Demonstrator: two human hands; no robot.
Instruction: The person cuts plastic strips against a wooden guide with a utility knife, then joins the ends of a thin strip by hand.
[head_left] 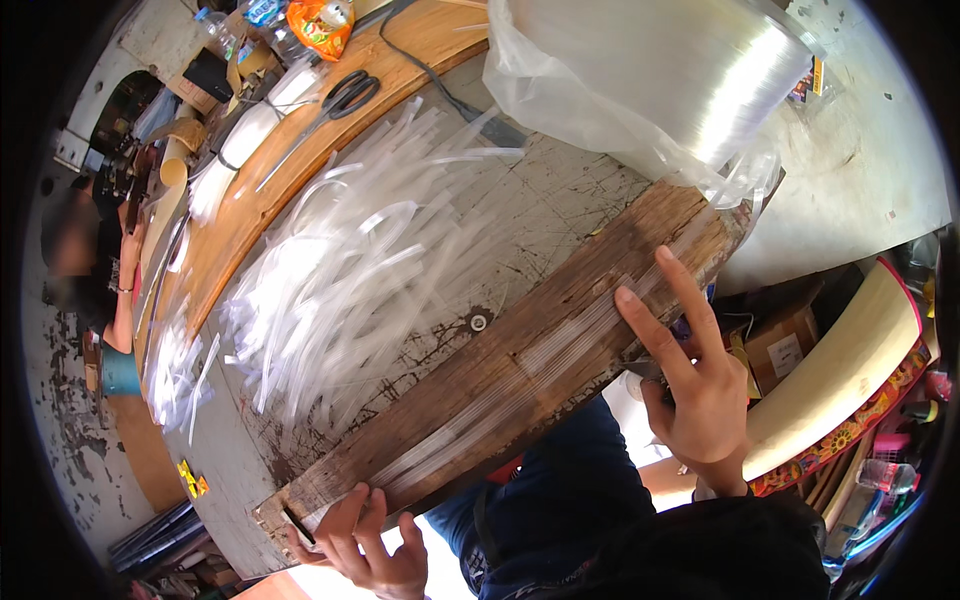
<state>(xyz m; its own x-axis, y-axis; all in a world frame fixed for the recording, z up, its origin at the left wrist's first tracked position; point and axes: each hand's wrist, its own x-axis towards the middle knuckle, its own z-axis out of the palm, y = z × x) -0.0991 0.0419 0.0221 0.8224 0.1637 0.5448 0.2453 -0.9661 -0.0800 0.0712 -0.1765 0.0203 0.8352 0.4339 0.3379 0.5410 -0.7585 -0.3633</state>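
Observation:
A long weathered wooden plank [455, 385] lies slantwise in front of me, with a band of thin clear strands [575, 340] along its top. My right hand [700, 390] is over the plank's right part, with two fingers stretched out onto the strands' far end. At the near left end, the bent fingertips of my left hand [365, 540] rest on the strands, its thumb held apart. A small dark metal piece [297, 528] sits beside the left fingers. Beyond the plank spreads a loose pile of clear plastic strips [330, 260].
Black-handled scissors [345, 97] lie on the curved wooden edging [225, 255]. A large spool of clear filament [680, 75], partly in a plastic bag, stands at the back right. A cream roll [850, 350] is at the right. Another person [122, 280] is at the far left.

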